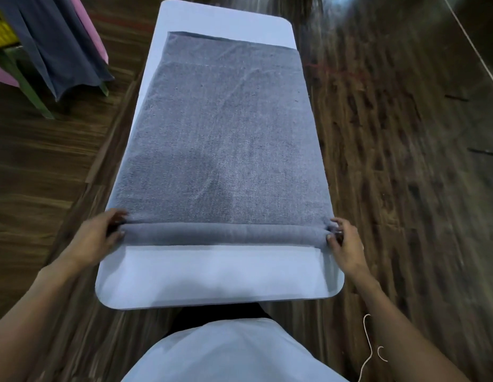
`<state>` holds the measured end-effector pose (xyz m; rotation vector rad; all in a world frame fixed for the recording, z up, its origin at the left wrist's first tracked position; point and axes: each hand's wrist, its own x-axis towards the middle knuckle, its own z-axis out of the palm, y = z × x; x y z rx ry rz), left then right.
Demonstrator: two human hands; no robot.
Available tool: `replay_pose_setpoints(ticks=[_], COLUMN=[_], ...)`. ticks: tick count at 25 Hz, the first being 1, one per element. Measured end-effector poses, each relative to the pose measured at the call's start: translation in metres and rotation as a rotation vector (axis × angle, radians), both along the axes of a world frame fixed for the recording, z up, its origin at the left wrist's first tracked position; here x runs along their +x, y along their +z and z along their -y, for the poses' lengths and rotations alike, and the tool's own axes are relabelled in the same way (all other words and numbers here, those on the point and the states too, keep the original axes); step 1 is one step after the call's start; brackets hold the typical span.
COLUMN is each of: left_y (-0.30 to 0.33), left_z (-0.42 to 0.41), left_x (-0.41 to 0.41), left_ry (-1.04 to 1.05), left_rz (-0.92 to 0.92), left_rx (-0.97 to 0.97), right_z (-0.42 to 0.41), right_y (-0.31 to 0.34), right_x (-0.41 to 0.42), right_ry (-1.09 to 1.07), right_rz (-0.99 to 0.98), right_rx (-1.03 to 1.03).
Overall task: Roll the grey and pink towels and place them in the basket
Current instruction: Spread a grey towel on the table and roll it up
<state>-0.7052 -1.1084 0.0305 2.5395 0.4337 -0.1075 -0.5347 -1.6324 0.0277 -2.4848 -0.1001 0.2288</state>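
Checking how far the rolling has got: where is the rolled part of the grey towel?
In the head view, the roll lies across the white table's near end, gripped between the left hand and right hand.

The towel (223, 133) lay lengthwise on the tabletop (220, 274), its near end rolled. The left hand (97, 235) and right hand (345, 241) gripped the roll's opposite ends.

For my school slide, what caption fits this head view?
Both hands roll the grey towel on a white table.
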Motion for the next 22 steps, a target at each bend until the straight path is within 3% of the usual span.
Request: replay_pose_setpoints(ticks=[2, 5, 7, 10, 15, 19, 22], left_y=[0.003, -0.004, -0.020, -0.037, -0.023, -0.022, -0.008], left_z=[0.004, 0.025, 0.040, 0.043, 0.034, 0.011, 0.007], left_x=[0.008, -0.004, -0.021, -0.030, -0.002, -0.010, -0.012], left_ry=[0.051, 0.064, 0.077, -0.004, 0.087, -0.024, -0.171], left_rz=[0.111, 0.178, 0.190, 0.168, 0.061, -0.023, -0.109], left_rx=[0.131, 0.348, 0.325, 0.289, 0.117, -0.007, 0.058], right_z=[-0.012, -0.021, -0.017, -0.010, -0.020, -0.009, 0.009], right_y=[-0.005, -0.025, -0.033, -0.041, -0.029, -0.026, -0.025], right_x=[0.007, -0.011, -0.031, -0.039, -0.008, -0.013, -0.010], right_ry=[-0.137, -0.068, 0.022, 0.116, 0.075, 0.162, 0.261], right_rz=[0.086, 0.285, 0.351, 0.258, 0.151, 0.108, 0.034], right_rx=[-0.062, -0.268, -0.285, -0.261, -0.154, -0.211, -0.192])
